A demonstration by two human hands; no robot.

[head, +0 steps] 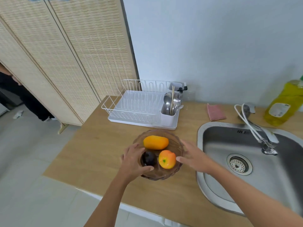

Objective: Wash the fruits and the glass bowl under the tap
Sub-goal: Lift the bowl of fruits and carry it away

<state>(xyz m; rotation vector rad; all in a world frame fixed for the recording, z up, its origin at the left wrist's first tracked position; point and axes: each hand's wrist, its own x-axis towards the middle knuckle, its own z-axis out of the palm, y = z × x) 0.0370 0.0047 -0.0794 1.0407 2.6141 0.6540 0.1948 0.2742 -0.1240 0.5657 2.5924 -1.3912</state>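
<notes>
A brownish glass bowl point(170, 136) stands on the wooden counter, left of the sink. In it lie a yellow-orange mango point(155, 142), a dark round fruit point(148, 158) and an orange-red fruit point(167, 159). My left hand point(133, 161) grips the bowl's left rim, thumb over the near edge beside the dark fruit. My right hand point(193, 156) is at the bowl's right rim with its fingers spread and straight, thumb pointing at the orange-red fruit. The tap point(265, 141) hangs over the steel sink point(218, 145); no water is visible.
A white dish rack point(139, 108) with a cutlery holder point(170, 110) stands behind the bowl. A pink cloth point(215, 112) and a yellow soap bottle point(283, 104) sit by the wall. A woven screen stands at the left, a person's legs behind it.
</notes>
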